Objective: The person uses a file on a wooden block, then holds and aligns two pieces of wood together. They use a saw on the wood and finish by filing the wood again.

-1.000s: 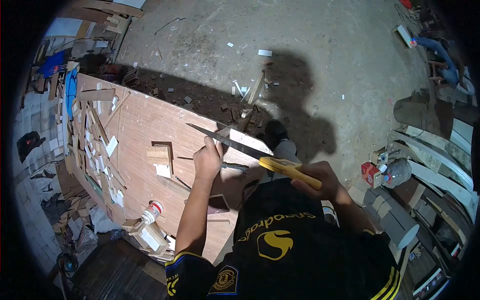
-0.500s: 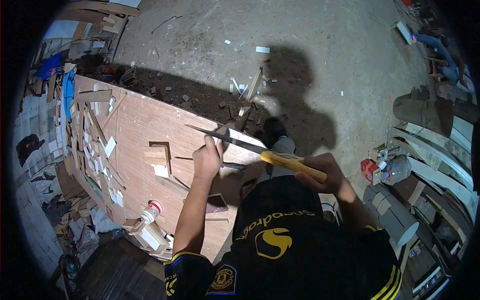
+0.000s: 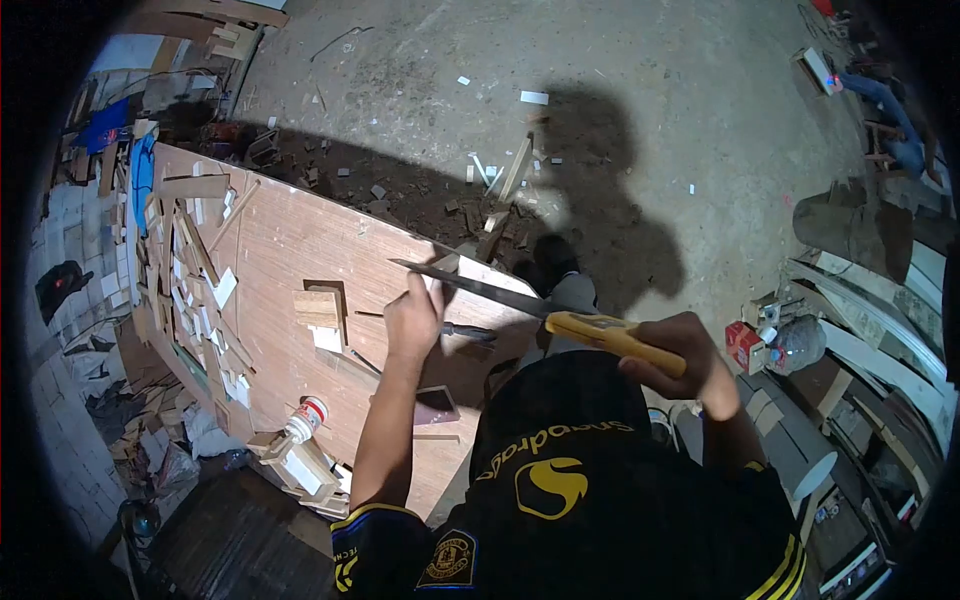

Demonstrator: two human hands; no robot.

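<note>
My right hand [image 3: 690,355] is wrapped round the yellow handle of a handsaw [image 3: 490,292]. The saw's dark blade slants up and left, crossing just beyond my left fingers near the workbench edge. My left hand [image 3: 412,325] is closed on a small piece of wood [image 3: 446,266] at that edge, partly hidden behind the blade. A dark-handled tool [image 3: 468,331] lies on the workbench [image 3: 290,245] right beside my left hand. Left of that hand are a small stack of wood blocks [image 3: 317,310] and a thin dark pencil-like stick [image 3: 366,362].
Wood strips and white offcuts [image 3: 205,300] crowd the bench's left end. A white and red container [image 3: 306,418] stands near its lower edge. Scraps and a wood strip [image 3: 515,175] lie on the floor beyond. Boards [image 3: 880,320] and a red box [image 3: 743,345] are at right.
My right hand has drawn the saw back to the right, so its tip sits closer to my left hand. My left hand stays nearly in place.
</note>
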